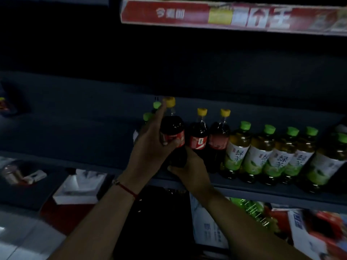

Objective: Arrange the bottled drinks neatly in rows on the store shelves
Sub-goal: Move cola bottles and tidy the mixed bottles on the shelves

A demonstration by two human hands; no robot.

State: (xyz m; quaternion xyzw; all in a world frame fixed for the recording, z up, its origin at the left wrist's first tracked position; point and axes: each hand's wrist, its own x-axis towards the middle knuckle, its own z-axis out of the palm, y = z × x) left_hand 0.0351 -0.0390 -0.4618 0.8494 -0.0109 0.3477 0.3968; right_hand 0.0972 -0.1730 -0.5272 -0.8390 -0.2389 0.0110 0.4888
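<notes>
A dark cola bottle with a yellow cap and red label stands at the left end of a row on the shelf. My left hand grips its label from the left, index finger stretched up toward the cap. My right hand holds its base from the right. Two more cola bottles stand just to the right. Several green tea bottles with green caps continue the row rightward. Two green caps show behind my left hand.
A red and white price strip fronts the shelf above. The shelf's left part is dark. Below left lie a white box and a small jar. Packaged goods fill the lower shelf at right.
</notes>
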